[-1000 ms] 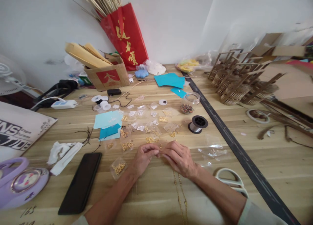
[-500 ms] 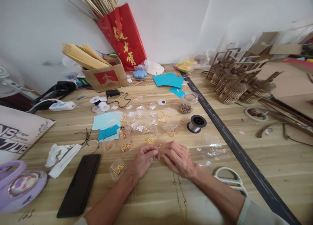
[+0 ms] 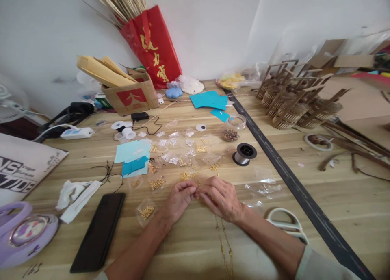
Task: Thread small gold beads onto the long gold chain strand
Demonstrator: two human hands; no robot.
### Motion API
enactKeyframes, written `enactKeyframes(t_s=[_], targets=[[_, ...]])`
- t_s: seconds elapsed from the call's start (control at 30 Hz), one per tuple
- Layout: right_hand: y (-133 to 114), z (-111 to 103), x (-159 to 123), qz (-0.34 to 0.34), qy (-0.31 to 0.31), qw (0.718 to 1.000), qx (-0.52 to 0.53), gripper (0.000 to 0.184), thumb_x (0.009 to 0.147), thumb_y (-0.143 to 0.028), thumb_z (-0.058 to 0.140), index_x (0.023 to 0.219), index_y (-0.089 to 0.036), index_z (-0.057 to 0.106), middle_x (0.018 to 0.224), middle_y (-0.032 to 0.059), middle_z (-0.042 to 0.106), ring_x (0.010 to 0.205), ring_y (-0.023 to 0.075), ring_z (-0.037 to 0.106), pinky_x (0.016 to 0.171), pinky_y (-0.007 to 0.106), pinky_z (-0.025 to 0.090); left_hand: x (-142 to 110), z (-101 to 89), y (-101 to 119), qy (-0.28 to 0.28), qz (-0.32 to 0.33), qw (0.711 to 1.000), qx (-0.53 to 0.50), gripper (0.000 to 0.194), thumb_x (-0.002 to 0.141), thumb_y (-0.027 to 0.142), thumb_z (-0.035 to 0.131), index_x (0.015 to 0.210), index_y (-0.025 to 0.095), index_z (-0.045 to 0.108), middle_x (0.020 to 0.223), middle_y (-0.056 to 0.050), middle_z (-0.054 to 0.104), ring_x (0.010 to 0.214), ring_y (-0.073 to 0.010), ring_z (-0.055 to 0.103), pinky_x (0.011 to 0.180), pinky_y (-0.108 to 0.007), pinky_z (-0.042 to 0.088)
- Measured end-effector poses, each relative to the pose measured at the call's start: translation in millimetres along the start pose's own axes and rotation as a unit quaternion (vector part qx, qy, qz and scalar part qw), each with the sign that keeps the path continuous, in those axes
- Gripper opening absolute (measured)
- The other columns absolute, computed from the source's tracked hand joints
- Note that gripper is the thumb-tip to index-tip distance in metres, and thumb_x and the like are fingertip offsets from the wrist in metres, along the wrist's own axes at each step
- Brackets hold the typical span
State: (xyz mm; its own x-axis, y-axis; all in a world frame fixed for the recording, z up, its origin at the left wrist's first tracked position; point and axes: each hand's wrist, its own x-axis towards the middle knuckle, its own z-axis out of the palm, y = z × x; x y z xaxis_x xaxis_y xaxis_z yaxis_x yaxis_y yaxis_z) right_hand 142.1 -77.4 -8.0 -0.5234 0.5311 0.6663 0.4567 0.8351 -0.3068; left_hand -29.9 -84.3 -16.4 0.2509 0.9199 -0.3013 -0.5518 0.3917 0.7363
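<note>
The gold chain lies on the table below the right hand. That and the left hand nearly touch, fingers drawn narrow; whether they hold anything, I can't tell. Gold bits lie beyond.

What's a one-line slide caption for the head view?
Left hand and right hand pinched close together over a table, with a gold chain and small gold parts nearby.
</note>
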Motion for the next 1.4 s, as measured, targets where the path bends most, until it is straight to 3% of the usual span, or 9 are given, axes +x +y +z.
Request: enactKeyframes(t_s=[0.93,1.4], targets=[[-3.0,-2.4,2.0,0.003,0.026,1.0,0.002,0.008,0.09,-0.017,0.05,0.09,-0.016,0.058,0.078,0.006,0.06,0.072,0.0157,0.056,0.061,0.026,0.045,-3.1,2.2,4.3,-0.022,-0.012,1.0,0.017,0.028,0.054,0.029,0.083,0.057,0.012,0.062,0.052,0.0,0.06,0.051,-0.0089,0.052,0.055,-0.023,0.039],[-0.5,-1.5,0.8,0.005,0.023,1.0,0.005,0.005,0.089,-0.015,0.052,0.088,-0.016,0.057,0.079,0.0064,0.06,0.073,0.0162,0.055,0.062,0.027,0.044,-1.1,1.5,6.3,-0.02,-0.007,1.0,0.003,0.022,0.052,0.023,0.084,0.059,0.012,0.066,0.054,-0.001,0.063,0.052,-0.0088,0.052,0.054,-0.021,0.039]])
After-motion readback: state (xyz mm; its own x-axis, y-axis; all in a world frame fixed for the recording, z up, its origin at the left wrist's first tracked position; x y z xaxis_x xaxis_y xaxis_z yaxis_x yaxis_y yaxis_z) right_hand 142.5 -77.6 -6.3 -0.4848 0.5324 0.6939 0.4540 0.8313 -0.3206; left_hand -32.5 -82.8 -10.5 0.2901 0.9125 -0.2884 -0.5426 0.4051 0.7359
